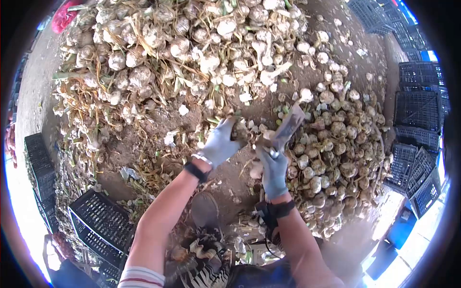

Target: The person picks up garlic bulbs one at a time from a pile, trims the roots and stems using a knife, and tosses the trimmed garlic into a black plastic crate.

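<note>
Landmark: the large garlic heap (pixel 182 45), stalks and dry leaves mixed in, spread over the ground ahead of the person. From left: a red bundle (pixel 65 18) sits by the heap's far left corner. Dark slatted crate (pixel 41 165) beyond its near left side; another dark crate (pixel 102 222), tilted, lies nearer the person than the heap, among loose leaf litter. Left hand (pixel 220 144), in a pale grey glove with a black band at the wrist, is at the near edge of the heap, low over the soil; thumb and fingers stand apart around a dirty brown bulb (pixel 241 128). Whether they grip it cannot be told, as the glove covers part of it. A shoe (pixel 205 210) shows on the ground on the person's side of the heap, behind the left hand. Right hand (pixel 273 173), gloved alike and also banded, is just beside the left, not touching it; fingers closed on a flat, broad-bladed tool (pixel 289 126), blade slanting up and right toward the heap's near right edge. Handle mostly hidden. Right of the heap and nearer the person: a second pile of bulbs (pixel 336 153), stalks mostly short. Farthest right of the heap, beyond that pile: dark stacked crates (pixel 417 110), several leaning.
</note>
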{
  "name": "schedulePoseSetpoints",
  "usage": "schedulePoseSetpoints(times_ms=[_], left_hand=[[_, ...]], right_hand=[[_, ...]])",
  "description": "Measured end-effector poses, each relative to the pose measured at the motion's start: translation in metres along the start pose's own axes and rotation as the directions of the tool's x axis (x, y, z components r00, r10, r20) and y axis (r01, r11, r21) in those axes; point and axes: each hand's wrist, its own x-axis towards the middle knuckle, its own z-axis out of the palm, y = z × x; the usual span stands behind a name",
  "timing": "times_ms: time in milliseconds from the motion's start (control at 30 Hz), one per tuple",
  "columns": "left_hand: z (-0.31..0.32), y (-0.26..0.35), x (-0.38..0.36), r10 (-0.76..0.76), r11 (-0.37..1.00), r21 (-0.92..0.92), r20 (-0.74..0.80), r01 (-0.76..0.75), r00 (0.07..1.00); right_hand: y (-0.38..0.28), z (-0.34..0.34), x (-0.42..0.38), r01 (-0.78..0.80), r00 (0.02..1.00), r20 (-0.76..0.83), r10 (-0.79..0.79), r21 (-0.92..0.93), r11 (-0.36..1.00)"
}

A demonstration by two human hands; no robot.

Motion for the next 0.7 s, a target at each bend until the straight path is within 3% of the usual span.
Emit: schedulePoseSetpoints(times_ms=[33, 67, 100, 133, 233, 300, 333, 367, 400, 433, 467, 533, 567, 600, 633, 667, 700], left_hand=[[0.002, -0.017, -0.012, 0.105, 0.993, 0.048, -0.018, -0.104, 0.994], [0.001, -0.025, -0.023, 0.213, 0.973, 0.097, -0.033, -0.209, 0.976], [-0.001, -0.031, -0.035, 0.182, 0.981, 0.081, -0.038, -0.178, 0.983], [-0.005, -0.039, -0.039, 0.121, 0.967, -0.228, 0.021, -0.113, 0.992], [-0.02, -0.045, -0.057, 0.11, 0.95, -0.3, 0.072, -0.083, 0.991], [-0.027, -0.033, -0.069, 0.051, 0.811, -0.586, 0.096, 0.015, 0.994], [-0.028, -0.034, -0.07, 0.049, 0.811, -0.585, 0.1, 0.019, 0.994], [-0.027, -0.036, -0.072, 0.03, 0.841, -0.541, 0.046, 0.0, 0.999], [-0.026, -0.038, -0.075, 0.013, 0.869, -0.495, -0.008, -0.016, 1.0], [-0.029, -0.043, -0.079, 0.097, 0.878, -0.472, 0.009, -0.081, 0.995], [-0.031, -0.05, -0.081, 0.096, 0.878, -0.473, 0.012, -0.079, 0.995], [-0.034, -0.072, -0.082, 0.052, 0.998, -0.034, 0.072, -0.05, 0.996], [-0.034, -0.086, -0.081, 0.159, 0.923, -0.363, 0.065, -0.125, 0.985], [-0.03, -0.099, -0.087, 0.152, 0.924, -0.364, 0.068, -0.118, 0.986], [-0.028, -0.097, -0.092, 0.078, 0.766, -0.64, 0.013, -0.052, 0.997], [-0.027, -0.095, -0.094, -0.01, 0.525, -0.851, -0.02, -0.012, 1.0], [-0.032, -0.097, -0.094, -0.022, 0.739, -0.673, -0.032, -0.005, 0.999]], right_hand=[[0.006, 0.005, 0.001, 0.0, 0.991, 0.134, -0.016, 0.119, 0.993], [0.006, 0.013, 0.0, -0.01, 0.991, 0.131, -0.006, 0.119, 0.993], [0.005, 0.024, -0.003, -0.02, 0.985, 0.17, 0.009, 0.063, 0.998], [0.004, 0.032, -0.005, -0.029, 0.977, 0.212, 0.026, 0.008, 1.0], [0.005, 0.04, -0.014, -0.068, 0.949, 0.308, 0.06, 0.015, 0.998], [0.001, 0.037, -0.018, -0.029, 0.921, 0.386, 0.051, -0.064, 0.998], [-0.007, 0.035, -0.022, -0.031, 0.923, 0.382, 0.053, -0.063, 0.998], [-0.017, 0.032, -0.026, 0.29, 0.902, 0.419, -0.104, -0.411, 0.864], [-0.021, 0.03, -0.029, 0.539, 0.834, 0.507, -0.218, -0.662, 0.52], [-0.017, 0.032, -0.031, 0.671, 0.741, 0.582, -0.335, -0.648, 0.36], [-0.019, 0.03, -0.032, 0.669, 0.744, 0.579, -0.334, -0.65, 0.361], [-0.028, 0.03, -0.035, 0.714, 0.691, 0.688, -0.221, -0.697, 0.064], [-0.03, 0.031, -0.035, 0.713, 0.693, 0.688, -0.218, -0.698, 0.067], [-0.032, 0.03, -0.035, 0.746, 0.652, 0.719, -0.242, -0.665, 0.036], [-0.033, 0.03, -0.036, 0.777, 0.608, 0.749, -0.264, -0.629, 0.003], [-0.033, 0.032, -0.036, 0.777, 0.609, 0.749, -0.262, -0.629, 0.005], [-0.033, 0.035, -0.037, 0.786, 0.599, 0.754, -0.268, -0.617, 0.021]])
